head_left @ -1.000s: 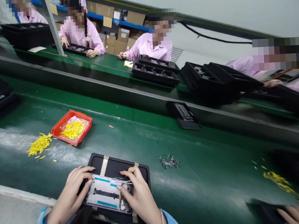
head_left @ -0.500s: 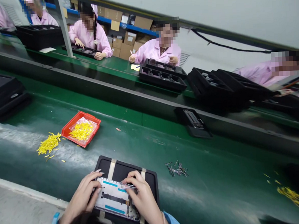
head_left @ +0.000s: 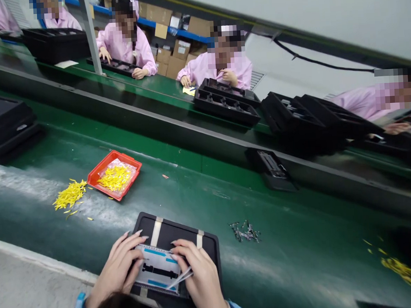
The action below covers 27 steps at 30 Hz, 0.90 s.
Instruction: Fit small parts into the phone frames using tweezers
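An opened phone point(head_left: 154, 269), pale with teal strips and a black ribbon down its middle, lies on a black foam tray point(head_left: 182, 231) with cream tape bands. My left hand point(head_left: 123, 264) grips its left edge, thumb and fingers bent around that end. At the right end is my right hand point(head_left: 201, 273), its fingertips on the phone's upper right corner. A pair of tweezers point(head_left: 179, 279) is tucked in this hand, prongs pointing down and left over the phone. My right hand covers part of the phone's right end.
A red bin point(head_left: 120, 193) of yellow pieces stands beyond, beside a loose yellow pile point(head_left: 70, 194). Small dark parts point(head_left: 246, 231) lie to the right. A black tray point(head_left: 273, 169) sits by the divider point(head_left: 176, 114). Co-workers in pink sit across the line with stacked trays.
The tweezers have swung from pointing left at the phone's upper edge to hanging down across its right part. My right fingertips now press near the upper right corner; my left hand keeps its hold.
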Each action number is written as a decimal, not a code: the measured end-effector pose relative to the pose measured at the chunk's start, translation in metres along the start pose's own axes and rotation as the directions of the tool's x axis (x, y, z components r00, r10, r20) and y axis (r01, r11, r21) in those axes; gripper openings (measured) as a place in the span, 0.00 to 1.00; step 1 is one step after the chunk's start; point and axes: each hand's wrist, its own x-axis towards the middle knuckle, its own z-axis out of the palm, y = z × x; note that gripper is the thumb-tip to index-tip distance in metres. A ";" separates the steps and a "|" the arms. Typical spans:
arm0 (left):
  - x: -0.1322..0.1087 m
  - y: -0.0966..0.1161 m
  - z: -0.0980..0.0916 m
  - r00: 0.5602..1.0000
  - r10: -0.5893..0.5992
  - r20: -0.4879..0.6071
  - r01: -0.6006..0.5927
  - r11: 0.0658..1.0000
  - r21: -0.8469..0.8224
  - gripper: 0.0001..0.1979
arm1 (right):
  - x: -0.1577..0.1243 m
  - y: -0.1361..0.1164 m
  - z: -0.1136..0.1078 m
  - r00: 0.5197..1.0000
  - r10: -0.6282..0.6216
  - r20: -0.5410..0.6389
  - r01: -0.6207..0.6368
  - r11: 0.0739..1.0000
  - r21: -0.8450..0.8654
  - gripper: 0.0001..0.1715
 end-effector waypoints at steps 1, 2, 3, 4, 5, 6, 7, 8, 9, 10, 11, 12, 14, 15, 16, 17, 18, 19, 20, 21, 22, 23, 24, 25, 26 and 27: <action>0.000 0.001 0.000 1.000 0.003 -0.007 -0.003 1.000 0.003 0.11 | -0.001 -0.001 -0.001 1.000 -0.014 0.001 0.014 1.000 -0.018 0.09; -0.001 0.002 -0.001 1.000 0.001 -0.016 -0.001 1.000 0.001 0.11 | -0.003 -0.003 -0.002 1.000 -0.024 0.003 0.024 0.999 -0.031 0.09; -0.001 0.003 -0.001 1.000 0.001 -0.028 -0.001 1.000 -0.003 0.11 | -0.004 -0.004 -0.003 1.000 -0.031 0.002 0.031 0.999 -0.041 0.08; -0.002 0.004 -0.001 0.999 0.005 -0.039 -0.005 1.000 -0.004 0.11 | -0.005 -0.005 -0.004 0.999 -0.037 -0.002 0.037 0.998 -0.048 0.08; -0.003 0.004 -0.001 0.999 0.013 -0.046 -0.013 1.000 -0.003 0.12 | -0.005 -0.006 -0.004 0.999 -0.045 -0.007 0.044 0.998 -0.052 0.07; -0.003 0.004 -0.002 0.999 0.024 -0.047 -0.024 1.000 0.001 0.12 | -0.005 -0.006 -0.005 0.998 -0.055 -0.009 0.054 0.997 -0.054 0.07; -0.004 0.004 -0.002 0.998 0.040 -0.047 -0.039 0.999 0.007 0.12 | -0.005 -0.007 -0.005 0.998 -0.064 -0.010 0.064 0.996 -0.056 0.07; -0.005 0.003 -0.002 0.998 0.051 -0.044 -0.050 0.999 0.016 0.12 | -0.006 -0.007 -0.006 0.997 -0.074 -0.008 0.074 0.995 -0.060 0.08; -0.005 0.003 -0.002 0.998 0.056 -0.041 -0.055 0.998 0.026 0.12 | -0.006 -0.007 -0.006 0.996 -0.083 -0.006 0.083 0.994 -0.066 0.09; -0.006 0.003 -0.002 0.997 0.059 -0.040 -0.057 0.998 0.035 0.12 | -0.006 -0.007 -0.006 0.996 -0.092 -0.005 0.091 0.993 -0.075 0.10; -0.006 0.002 -0.002 0.997 0.061 -0.043 -0.059 0.997 0.040 0.12 | -0.006 -0.007 -0.006 0.995 -0.099 -0.005 0.098 0.991 -0.086 0.11; -0.006 0.002 -0.002 0.997 0.064 -0.049 -0.062 0.997 0.042 0.12 | -0.006 -0.007 -0.006 0.994 -0.107 -0.002 0.106 0.990 -0.098 0.12; -0.005 0.003 -0.002 0.996 0.063 -0.057 -0.061 0.997 0.038 0.12 | -0.006 -0.007 -0.007 0.993 -0.117 0.006 0.117 0.986 -0.115 0.13; -0.005 0.004 -0.003 0.996 0.064 -0.059 -0.062 0.997 0.034 0.12 | -0.006 -0.007 -0.007 0.992 -0.123 0.014 0.123 0.985 -0.120 0.14; -0.004 0.005 -0.003 0.996 0.068 -0.061 -0.066 0.997 0.032 0.12 | -0.006 -0.007 -0.008 0.992 -0.128 0.021 0.129 0.984 -0.123 0.15; -0.003 0.005 -0.004 0.995 0.071 -0.063 -0.069 0.997 0.032 0.11 | -0.006 -0.007 -0.008 0.991 -0.133 0.031 0.136 0.983 -0.124 0.16; -0.001 0.006 -0.005 0.995 0.072 -0.065 -0.070 0.997 0.034 0.11 | -0.006 -0.007 -0.008 0.990 -0.135 0.044 0.140 0.983 -0.123 0.17; 0.000 0.007 -0.006 0.995 0.073 -0.069 -0.071 0.997 0.036 0.11 | -0.006 -0.007 -0.009 0.989 -0.136 0.058 0.142 0.983 -0.120 0.18; 0.002 0.008 -0.007 0.994 0.079 -0.074 -0.076 0.996 0.038 0.11 | -0.006 -0.007 -0.009 0.988 -0.135 0.071 0.143 0.983 -0.115 0.19; 0.004 0.009 -0.009 0.993 0.084 -0.082 -0.080 0.996 0.042 0.11 | -0.006 -0.007 -0.009 0.988 -0.137 0.077 0.145 0.983 -0.110 0.20; 0.007 0.009 -0.010 0.992 0.091 -0.089 -0.087 0.995 0.049 0.11 | -0.005 -0.007 -0.008 0.987 -0.142 0.070 0.149 0.983 -0.108 0.20; 0.009 0.010 -0.011 0.990 0.104 -0.095 -0.099 0.993 0.057 0.11 | -0.005 -0.007 -0.008 0.987 -0.151 0.055 0.157 0.982 -0.110 0.20; 0.010 0.011 -0.012 0.987 0.118 -0.105 -0.112 0.992 0.066 0.10 | -0.005 -0.008 -0.007 0.986 -0.163 0.031 0.165 0.979 -0.117 0.19; 0.011 0.011 -0.012 0.985 0.126 -0.118 -0.117 0.990 0.077 0.10 | -0.005 -0.008 -0.006 0.985 -0.172 0.009 0.172 0.977 -0.127 0.19; 0.012 0.011 -0.011 0.983 0.128 -0.129 -0.118 0.989 0.085 0.10 | -0.005 -0.009 -0.005 0.985 -0.175 -0.004 0.173 0.976 -0.136 0.18; 0.012 0.012 -0.011 0.983 0.125 -0.137 -0.113 0.989 0.090 0.11 | -0.004 -0.009 -0.004 0.985 -0.174 -0.008 0.172 0.975 -0.138 0.17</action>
